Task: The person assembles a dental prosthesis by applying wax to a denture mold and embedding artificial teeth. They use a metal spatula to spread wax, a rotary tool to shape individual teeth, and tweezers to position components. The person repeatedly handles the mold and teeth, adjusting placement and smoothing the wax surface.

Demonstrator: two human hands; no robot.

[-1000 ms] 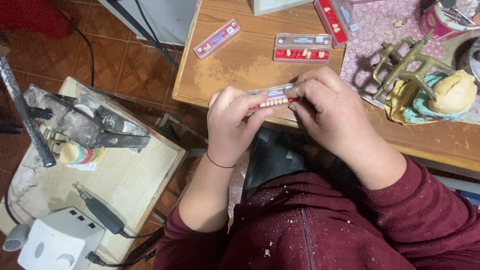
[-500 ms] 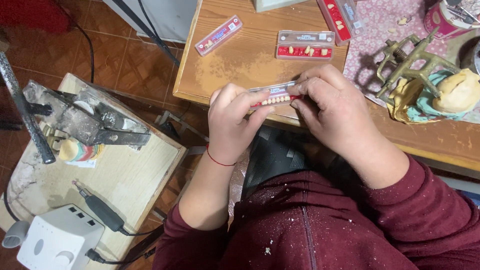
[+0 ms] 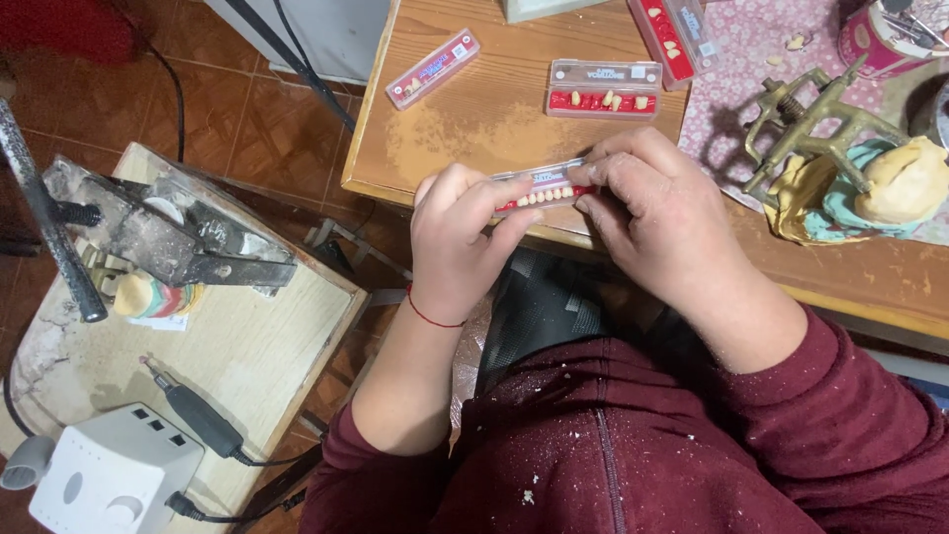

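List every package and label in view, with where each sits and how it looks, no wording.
Clear flat strip case with a red base and a row of pale teeth: held between left hand and right hand.
Matching case: flat on the wooden table, behind the hands.
Slimmer clear-and-red case: angled, table's far left.
Another red case: top edge, partly cut off.

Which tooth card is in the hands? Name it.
The card of artificial teeth at the desk's near edge, pinched between left hand and right hand. The other cards lie untouched farther back.
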